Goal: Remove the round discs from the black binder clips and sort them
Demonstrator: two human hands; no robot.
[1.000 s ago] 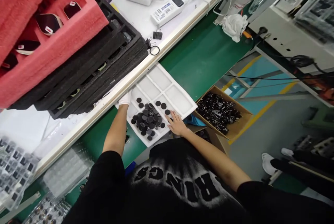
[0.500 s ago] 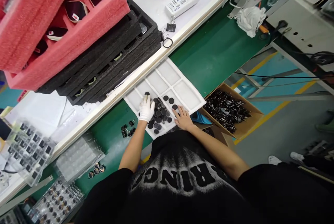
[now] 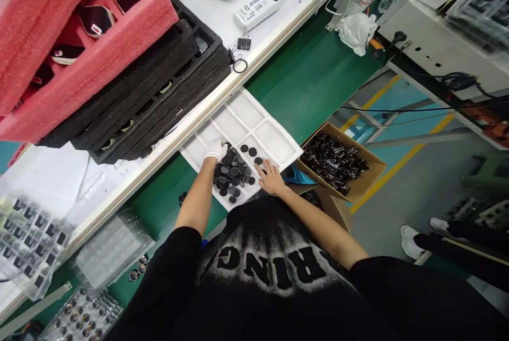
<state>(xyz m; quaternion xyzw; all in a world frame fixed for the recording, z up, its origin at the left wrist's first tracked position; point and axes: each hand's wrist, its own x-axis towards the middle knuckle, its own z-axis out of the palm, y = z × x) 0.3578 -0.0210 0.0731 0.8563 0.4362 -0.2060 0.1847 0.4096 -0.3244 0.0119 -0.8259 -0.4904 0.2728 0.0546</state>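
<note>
A white compartmented tray point(image 3: 283, 154) lies tilted in front of me, with a pile of small black round discs point(image 3: 234, 171) in its near part. My left hand point(image 3: 216, 150), in a white glove, is at the upper left edge of the pile. Its fingers look curled together by the discs; what they hold, if anything, is too small to make out. My bare right hand point(image 3: 272, 177) rests on the tray's right side with fingers spread, the fingertips at a single disc point(image 3: 258, 161). Two more loose discs lie just above that one.
A cardboard box point(image 3: 368, 171) full of black binder clips stands right of the tray. Red foam trays point(image 3: 155, 23) on black foam trays point(image 3: 214, 65) sit on the white bench at left. Clear plastic trays point(image 3: 105, 253) lie lower left. A person's shoes point(image 3: 409, 243) show at right.
My left hand has turned and drawn its fingers in toward the pile's upper edge. My right hand stays by the loose disc. The whole view has shifted a little.
</note>
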